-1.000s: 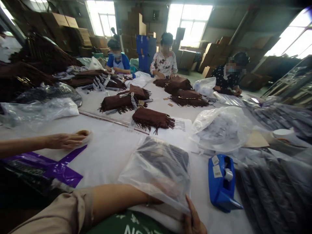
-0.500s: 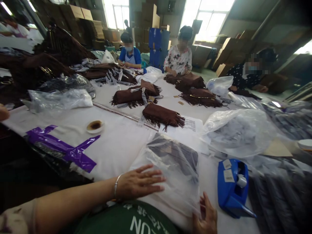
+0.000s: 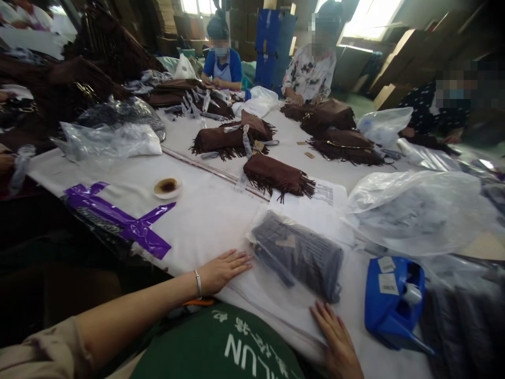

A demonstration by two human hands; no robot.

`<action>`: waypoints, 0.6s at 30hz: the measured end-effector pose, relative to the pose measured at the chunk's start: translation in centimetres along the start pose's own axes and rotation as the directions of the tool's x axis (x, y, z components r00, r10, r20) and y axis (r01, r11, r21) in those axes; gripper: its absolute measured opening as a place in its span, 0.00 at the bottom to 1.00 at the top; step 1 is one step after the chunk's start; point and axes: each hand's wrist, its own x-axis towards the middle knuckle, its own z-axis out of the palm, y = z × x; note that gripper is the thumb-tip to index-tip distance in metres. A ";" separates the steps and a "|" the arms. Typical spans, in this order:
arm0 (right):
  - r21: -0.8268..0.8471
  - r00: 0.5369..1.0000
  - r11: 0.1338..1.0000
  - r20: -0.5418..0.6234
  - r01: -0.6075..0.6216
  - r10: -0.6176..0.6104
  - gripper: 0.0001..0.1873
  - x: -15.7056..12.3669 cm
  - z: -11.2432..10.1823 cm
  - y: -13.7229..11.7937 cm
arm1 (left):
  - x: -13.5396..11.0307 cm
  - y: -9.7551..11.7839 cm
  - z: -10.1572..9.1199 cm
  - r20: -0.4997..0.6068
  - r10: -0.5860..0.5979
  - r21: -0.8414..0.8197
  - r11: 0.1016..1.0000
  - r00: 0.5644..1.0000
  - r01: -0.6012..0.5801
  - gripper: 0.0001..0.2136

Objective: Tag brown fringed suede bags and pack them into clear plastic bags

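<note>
A clear plastic bag with a dark, folded item point(image 3: 298, 255) inside lies on the white table in front of me. My left hand point(image 3: 226, 269) lies flat at the left side of the plastic, fingers stretched out and slightly apart. At the lower right of the plastic, my right hand point(image 3: 335, 337) rests palm down with its fingers extended. Neither hand grips anything. A blue tape dispenser point(image 3: 392, 302) stands to the right of my right hand. Just beyond the bagged item, a brown fringed bag point(image 3: 278, 175) sits partly on a printed sheet of paper point(image 3: 331, 193).
More brown fringed bags point(image 3: 219, 139) lie farther back. Purple tape point(image 3: 136, 226) crosses the table's left edge near a small dish point(image 3: 167, 186) of dark liquid. A large clear plastic sack point(image 3: 418, 210) is at right, above dark wrapped goods point(image 3: 461, 321). Co-workers sit across the table.
My left hand has moved off the plastic to its left side. My right hand has turned from upright to palm down. The clear plastic lies flatter around the dark item. The view has tilted down.
</note>
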 end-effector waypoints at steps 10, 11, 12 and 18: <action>0.317 0.971 0.946 0.192 0.074 -0.140 0.28 7.4 -5.1 -10.2 | 1.8 0.6 0.6 -0.176 -0.109 -0.112 0.990 0.978 0.090 0.23; 0.315 0.966 0.940 0.168 0.134 -0.194 0.29 8.9 -4.6 -11.3 | 1.8 0.6 0.8 -0.215 -0.095 -0.090 0.993 0.972 0.077 0.23; 0.266 0.967 0.946 0.121 0.187 -0.225 0.29 10.3 -3.8 -12.0 | 1.6 0.6 0.8 -0.248 -0.067 -0.054 0.997 0.967 0.055 0.24; -0.038 0.949 0.949 0.059 0.312 -0.310 0.33 12.6 0.5 -8.4 | 0.0 -0.6 0.1 -0.188 0.138 0.148 0.983 0.972 -0.111 0.32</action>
